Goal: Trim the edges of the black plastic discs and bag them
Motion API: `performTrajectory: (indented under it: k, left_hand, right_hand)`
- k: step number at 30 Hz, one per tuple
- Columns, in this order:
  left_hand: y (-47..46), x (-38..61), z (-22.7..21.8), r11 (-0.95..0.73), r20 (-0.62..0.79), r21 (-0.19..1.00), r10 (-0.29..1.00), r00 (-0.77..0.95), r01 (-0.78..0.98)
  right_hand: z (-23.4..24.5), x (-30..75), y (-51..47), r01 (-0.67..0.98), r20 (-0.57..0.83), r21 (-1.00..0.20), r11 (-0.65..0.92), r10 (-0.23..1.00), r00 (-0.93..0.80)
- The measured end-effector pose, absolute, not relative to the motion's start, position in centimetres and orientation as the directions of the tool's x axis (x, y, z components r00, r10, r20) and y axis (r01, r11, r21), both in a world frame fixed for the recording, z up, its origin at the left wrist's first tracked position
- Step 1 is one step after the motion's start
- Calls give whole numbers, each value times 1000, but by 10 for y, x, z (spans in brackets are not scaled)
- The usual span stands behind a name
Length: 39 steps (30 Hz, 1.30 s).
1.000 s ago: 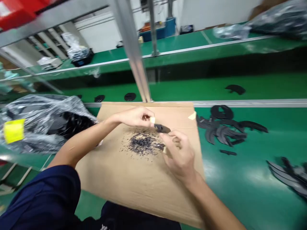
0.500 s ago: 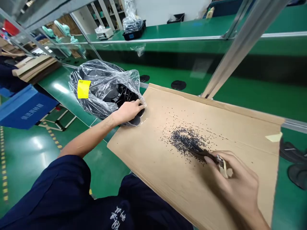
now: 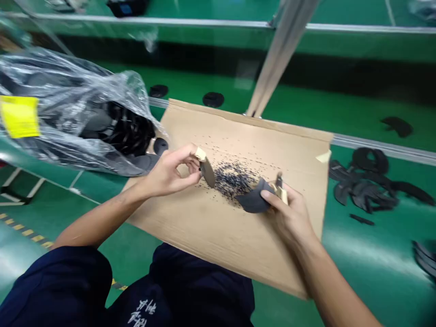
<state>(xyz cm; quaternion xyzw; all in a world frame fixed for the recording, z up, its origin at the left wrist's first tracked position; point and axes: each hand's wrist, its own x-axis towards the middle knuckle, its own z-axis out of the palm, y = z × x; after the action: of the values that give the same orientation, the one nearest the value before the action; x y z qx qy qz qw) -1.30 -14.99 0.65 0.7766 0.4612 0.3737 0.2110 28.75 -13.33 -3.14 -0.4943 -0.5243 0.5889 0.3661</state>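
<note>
My left hand (image 3: 170, 171) pinches a small dark blade-shaped plastic piece (image 3: 207, 173) between thumb and taped fingertip, over the brown cardboard sheet (image 3: 218, 240). My right hand (image 3: 289, 217) is closed on a wider black curved plastic piece (image 3: 254, 200). It also grips a small tape-wrapped tool (image 3: 280, 187) that sticks up above the fingers. A heap of black shavings (image 3: 235, 178) lies on the cardboard between my hands.
A clear plastic bag (image 3: 68, 122) of black parts with a yellow label (image 3: 18, 116) lies left of the cardboard. Loose black parts (image 3: 368, 186) lie on the green table at right. A metal post (image 3: 275, 54) rises behind the cardboard, and black discs (image 3: 213, 99) sit on the belt.
My left hand came out of the bag's mouth to the shavings with a dark piece. My right hand lifted off the cardboard and now also holds a curved black piece.
</note>
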Motion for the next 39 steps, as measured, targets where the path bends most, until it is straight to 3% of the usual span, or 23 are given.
performTrajectory:
  k: [3, 6, 10, 13, 21, 32, 35, 39]
  left_hand:
    - [-153, 33, -15, -472, 381, 813, 874, 301, 341]
    - [-152, 57, -28, -376, 301, 895, 906, 297, 240]
    - [-152, 68, -39, -280, 229, 931, 948, 222, 236]
    - [-153, 72, -45, -294, 228, 907, 945, 236, 300]
    - [-155, 72, -45, -578, 486, 674, 816, 313, 460]
    - [-158, 75, -47, -574, 489, 675, 819, 300, 464]
    - [-158, 74, -47, -489, 421, 755, 872, 249, 436]
    - [-155, 72, -47, -267, 173, 896, 946, 275, 354]
  right_hand:
    - [-35, 283, -137, -29, -316, -941, -337, 908, -276]
    - [-36, 282, -140, -59, -304, -941, -333, 909, -284]
    - [-32, 284, -143, -28, -258, -960, -278, 921, -292]
    - [-31, 285, -145, 27, -231, -972, -234, 924, -304]
    - [-33, 282, -148, 156, -175, -978, -141, 956, -234]
    - [-33, 280, -150, 230, -78, -973, -24, 970, -230]
    - [-34, 281, -151, 254, -29, -967, 33, 972, -235]
    - [-36, 282, -152, 271, 63, -953, 137, 963, -264]
